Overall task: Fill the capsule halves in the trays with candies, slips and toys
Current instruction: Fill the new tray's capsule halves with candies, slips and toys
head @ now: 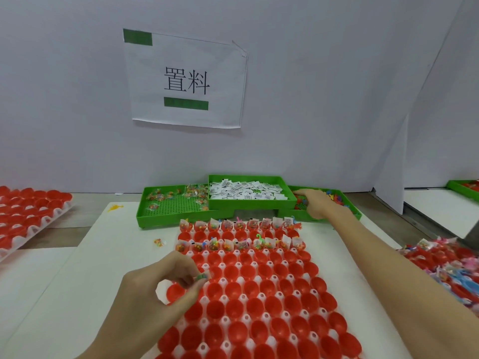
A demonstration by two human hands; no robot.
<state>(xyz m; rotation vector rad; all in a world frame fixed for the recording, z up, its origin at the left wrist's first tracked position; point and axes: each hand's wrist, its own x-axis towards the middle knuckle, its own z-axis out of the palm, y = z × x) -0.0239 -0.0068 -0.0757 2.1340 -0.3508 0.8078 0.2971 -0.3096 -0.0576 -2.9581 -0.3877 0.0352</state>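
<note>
A white tray of red capsule halves lies in front of me. Two of its far rows hold candy bags, slips and toys; the near halves are bare. My left hand hovers over the tray's left edge and pinches a small candy bag between thumb and fingers. My right hand reaches into the right green bin of small coloured toys, palm down, fingertips among the toys. Whether it holds one is hidden.
A green bin of candy bags sits left of a raised green bin of paper slips. A loose candy bag lies on the white board. Another capsule tray is at far left, a filled one at right.
</note>
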